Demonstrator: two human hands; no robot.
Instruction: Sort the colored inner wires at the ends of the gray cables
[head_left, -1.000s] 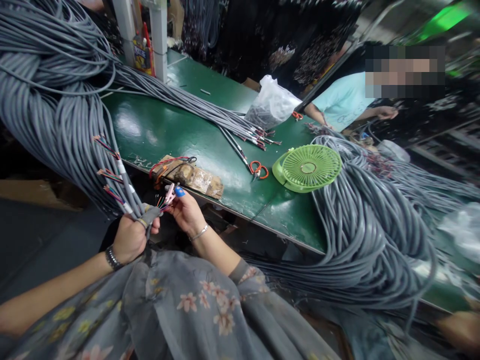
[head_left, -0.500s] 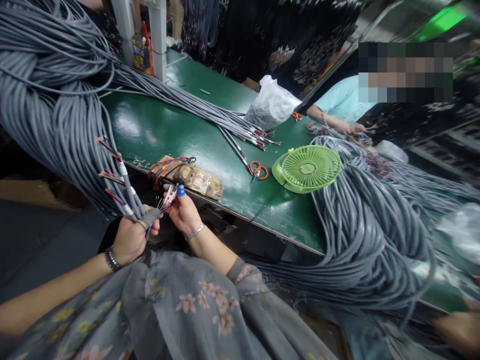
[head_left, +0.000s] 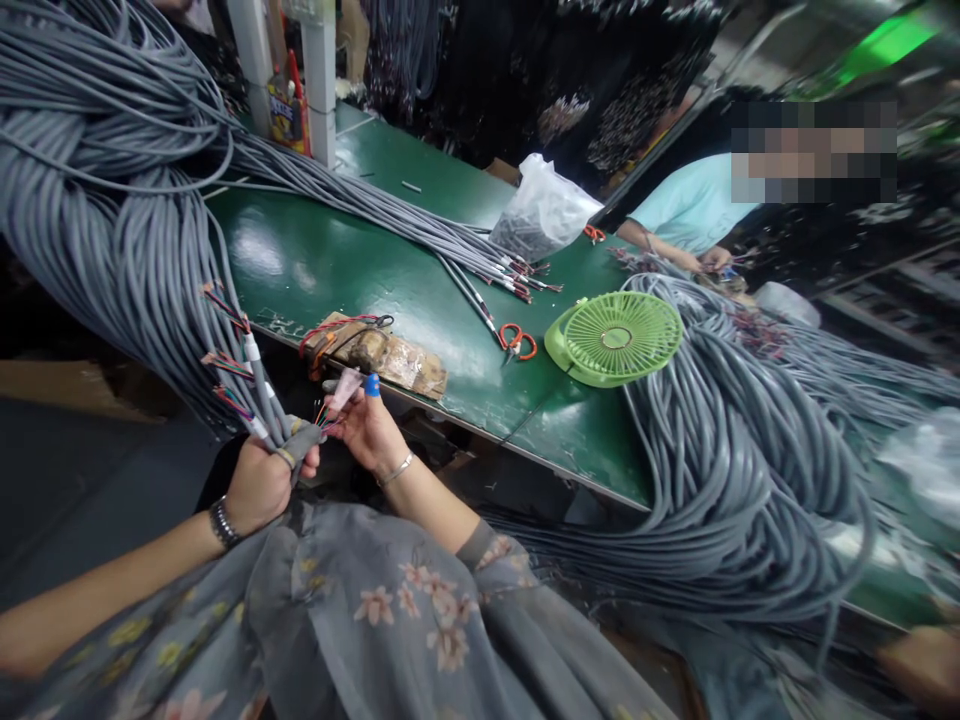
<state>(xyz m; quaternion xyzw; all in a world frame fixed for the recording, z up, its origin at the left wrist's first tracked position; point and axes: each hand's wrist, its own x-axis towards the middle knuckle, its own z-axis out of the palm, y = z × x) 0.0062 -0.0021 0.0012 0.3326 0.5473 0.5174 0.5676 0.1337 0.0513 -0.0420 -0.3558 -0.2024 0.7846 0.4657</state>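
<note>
My left hand [head_left: 259, 485] is closed around several grey cables [head_left: 279, 420], and a grey wrapping covers its thumb. White-banded cable ends with bared coloured wires [head_left: 231, 365] fan out above that fist. Close beside it, my right hand [head_left: 369, 432] has its fingers at the thin coloured wires [head_left: 322, 413] of one cable end. A blue cover [head_left: 372, 385] sits on the right thumb. Next to the thumb is a blurred pale pink piece [head_left: 345, 388], perhaps a finger wrapping. The exact contact of the right fingertips is partly hidden.
On the green table [head_left: 390, 260] lie a taped block [head_left: 390, 358], orange-handled scissors [head_left: 516, 342], a green fan [head_left: 615, 338] and a plastic bag [head_left: 541, 210]. Large grey cable bundles [head_left: 735, 470] hang over its edge. Across it, a person in light blue [head_left: 686, 205] handles wires.
My right hand has shifted slightly right, its thumb a little apart from the pink piece. My left hand keeps its hold on the cables. The person across has moved an arm slightly.
</note>
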